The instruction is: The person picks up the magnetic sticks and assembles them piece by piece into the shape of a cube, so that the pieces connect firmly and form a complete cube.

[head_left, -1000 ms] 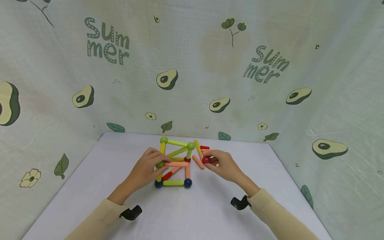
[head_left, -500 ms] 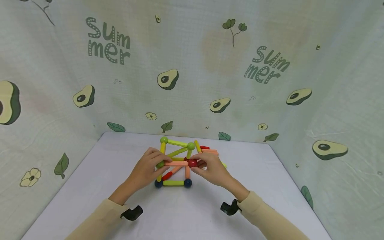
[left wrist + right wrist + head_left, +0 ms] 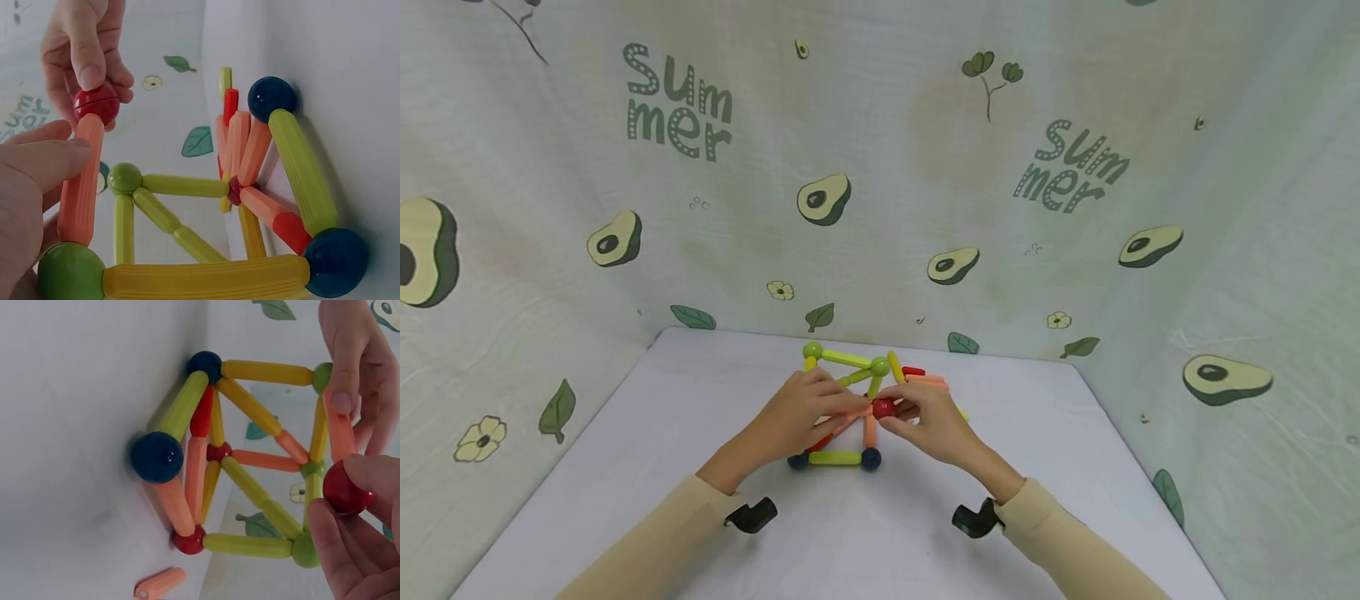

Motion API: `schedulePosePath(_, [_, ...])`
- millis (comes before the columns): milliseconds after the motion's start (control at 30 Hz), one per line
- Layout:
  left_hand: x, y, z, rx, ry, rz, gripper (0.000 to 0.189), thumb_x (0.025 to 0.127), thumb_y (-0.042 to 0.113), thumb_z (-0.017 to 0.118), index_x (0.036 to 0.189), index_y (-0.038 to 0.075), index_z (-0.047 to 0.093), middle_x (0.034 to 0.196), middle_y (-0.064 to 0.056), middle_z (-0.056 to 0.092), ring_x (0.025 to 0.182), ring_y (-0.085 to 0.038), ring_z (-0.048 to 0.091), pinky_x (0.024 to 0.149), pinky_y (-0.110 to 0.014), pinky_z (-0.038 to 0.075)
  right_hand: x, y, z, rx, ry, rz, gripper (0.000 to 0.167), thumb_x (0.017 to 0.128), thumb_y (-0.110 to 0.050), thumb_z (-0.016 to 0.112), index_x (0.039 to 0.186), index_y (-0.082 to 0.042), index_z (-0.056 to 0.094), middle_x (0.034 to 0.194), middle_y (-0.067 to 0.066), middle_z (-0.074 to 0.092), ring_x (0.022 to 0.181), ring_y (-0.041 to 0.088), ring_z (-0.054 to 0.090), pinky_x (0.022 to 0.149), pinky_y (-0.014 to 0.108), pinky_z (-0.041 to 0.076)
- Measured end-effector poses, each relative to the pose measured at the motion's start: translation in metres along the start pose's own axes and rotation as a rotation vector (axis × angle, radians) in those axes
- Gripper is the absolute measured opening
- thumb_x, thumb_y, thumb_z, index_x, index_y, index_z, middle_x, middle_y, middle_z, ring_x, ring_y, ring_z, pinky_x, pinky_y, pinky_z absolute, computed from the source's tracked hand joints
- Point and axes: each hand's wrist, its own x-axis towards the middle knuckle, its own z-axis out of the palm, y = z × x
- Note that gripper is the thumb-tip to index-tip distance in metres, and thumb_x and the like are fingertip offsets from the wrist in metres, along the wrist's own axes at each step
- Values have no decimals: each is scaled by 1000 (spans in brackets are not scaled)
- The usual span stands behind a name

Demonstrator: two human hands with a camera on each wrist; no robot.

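A frame of magnetic sticks and balls stands on the table, with dark blue balls [image 3: 871, 458] at its near base and green balls [image 3: 880, 366] on the far top. My left hand [image 3: 808, 408] pinches an orange magnetic stick [image 3: 81, 181], whose near end meets a green ball [image 3: 70, 275] at the frame's upper corner. Between thumb and fingers my right hand [image 3: 934, 423] holds a red ball [image 3: 344, 487], touching the stick's other end. In the head view the left hand covers that green ball and most of the stick.
Behind the right hand lie loose sticks: a yellow one [image 3: 896, 367], a red one [image 3: 913, 371] and orange ones [image 3: 927, 380]. Another orange stick [image 3: 160, 583] lies by the frame's base. A printed cloth [image 3: 880, 167] rises behind the white table [image 3: 1037, 400].
My right hand has brought the red ball leftward from beside the loose sticks to the orange stick's end. My left hand has shifted right, from the green ball along the stick.
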Motion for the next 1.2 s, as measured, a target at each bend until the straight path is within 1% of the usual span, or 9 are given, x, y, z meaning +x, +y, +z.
schedulePosePath(100, [3,0,2,-4,-61,14,48,94,22,84,139,33,72,117,10,77,97,-14,59,80,-31,51,0,0,0,7,-10,9,35,94,-12,83,128,-10,74,116,-1,73,96,16,73,86,29,62])
schedulePosePath(200, [4,-1,3,-4,-93,26,51,95,18,82,142,33,70,115,9,76,90,-13,61,77,-27,52,1,0,-2,16,-24,-5,36,94,-12,83,129,-10,73,117,1,73,97,18,74,86,32,63])
schedulePosePath(400, [6,0,2,6,-105,30,51,97,16,80,143,33,69,112,8,74,90,-14,63,77,-27,53,0,7,-13,-3,-48,-21,40,93,-6,82,132,-9,72,121,3,73,97,18,75,86,37,64])
schedulePosePath(500, [6,0,3,9,-110,17,51,97,18,80,144,34,68,113,8,74,92,-14,64,79,-28,54,-1,18,-17,-70,-24,12,41,94,-5,80,134,-8,71,124,7,73,97,19,75,85,36,64])
schedulePosePath(667, [5,1,3,10,-116,-6,52,97,18,80,144,35,68,114,8,74,94,-15,64,81,-30,54,2,47,-13,-170,17,128,40,95,-4,77,134,-6,71,128,14,73,95,22,73,83,34,63])
schedulePosePath(767, [4,1,4,10,-115,-15,52,97,19,80,144,35,68,114,9,74,93,-14,63,80,-30,54,8,66,-3,-201,1,199,37,95,-5,78,131,-3,73,119,14,75,87,21,69,76,31,61])
schedulePosePath(867, [3,1,5,-1,-111,-25,51,97,18,80,144,35,68,114,9,73,92,-14,63,80,-30,53,14,81,10,-225,-6,240,32,94,-7,79,126,0,75,109,11,74,81,18,64,72,28,59])
schedulePosePath(1033, [4,2,5,-15,-105,-34,51,97,19,80,144,35,68,115,9,73,95,-15,65,81,-31,53,23,93,26,-250,0,270,25,97,-14,79,119,-2,77,94,7,70,80,19,61,69,27,55])
schedulePosePath(1200, [6,2,5,0,-95,-17,50,97,18,80,143,34,69,115,9,74,93,-14,64,80,-30,53,27,100,33,-300,-28,279,20,99,-14,77,115,-3,79,79,1,63,72,14,55,66,25,49])
